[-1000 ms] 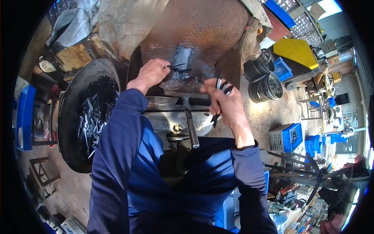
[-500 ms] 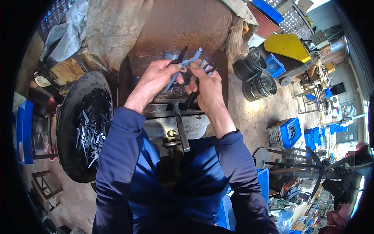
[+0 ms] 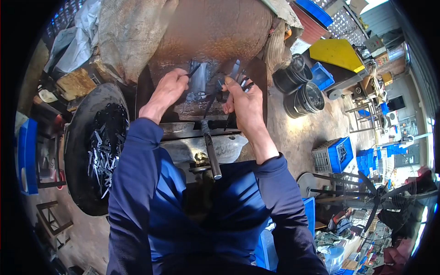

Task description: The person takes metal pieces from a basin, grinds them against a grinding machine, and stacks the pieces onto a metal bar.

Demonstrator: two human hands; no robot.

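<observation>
My left hand is closed, pinching one thin dark metal piece that points up and right. My right hand is closed around several narrow metal pieces, some dark and one bluish grey, fanning out past the fingers; their exact kind does not show. Both hands are above a dark wet trough, a small gap apart. Between them lies a pale, shiny wet strip. A metal bar sticks out toward me below the hands.
At left stands a large black basin with many loose metal pieces. Black buckets and a blue-lined crate stand on the floor at right. A fan is at lower right. Sacking hangs at upper left.
My left hand has moved left, away from my right hand, with one dark piece in it. The hands were together over the pieces before. The pale strip between them now shows.
</observation>
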